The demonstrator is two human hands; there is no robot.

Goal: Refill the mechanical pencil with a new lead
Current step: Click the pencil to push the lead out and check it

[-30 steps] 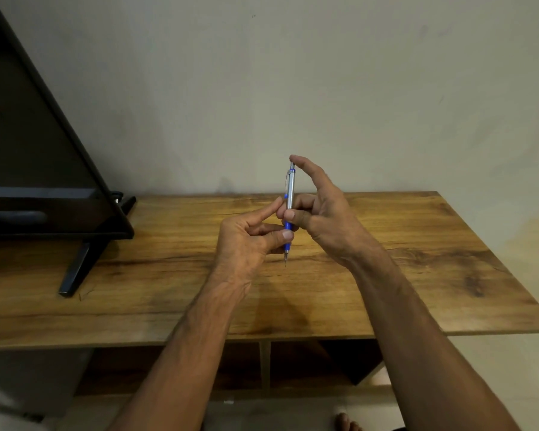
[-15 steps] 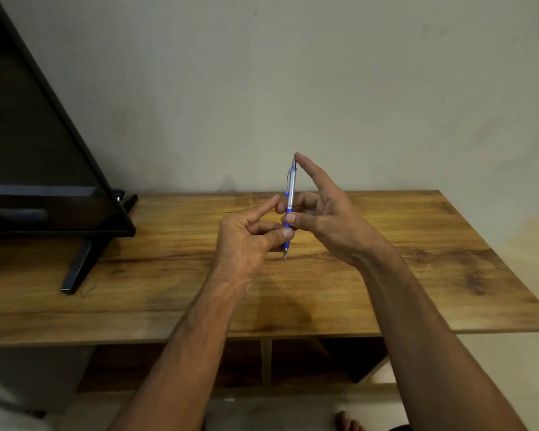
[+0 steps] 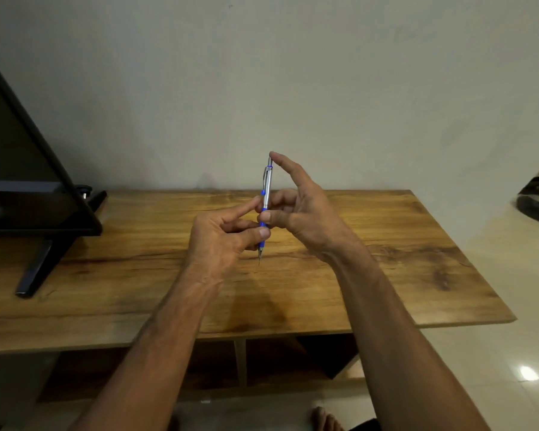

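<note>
You see: 1 mechanical pencil (image 3: 266,194) | 2 hands – left hand (image 3: 221,241), right hand (image 3: 305,213) | 1 wooden table (image 3: 386,259) | 1 television (image 3: 28,181)

Silver-and-blue mechanical pencil (image 3: 266,206) held near upright above centre of wooden plank table (image 3: 386,259), tip down, clear of the surface. Left hand (image 3: 224,237) placed left of the lower barrel, right hand (image 3: 299,213) right of it. Black flat-screen television (image 3: 28,181) stood on table's left end, plain wall behind.
</note>
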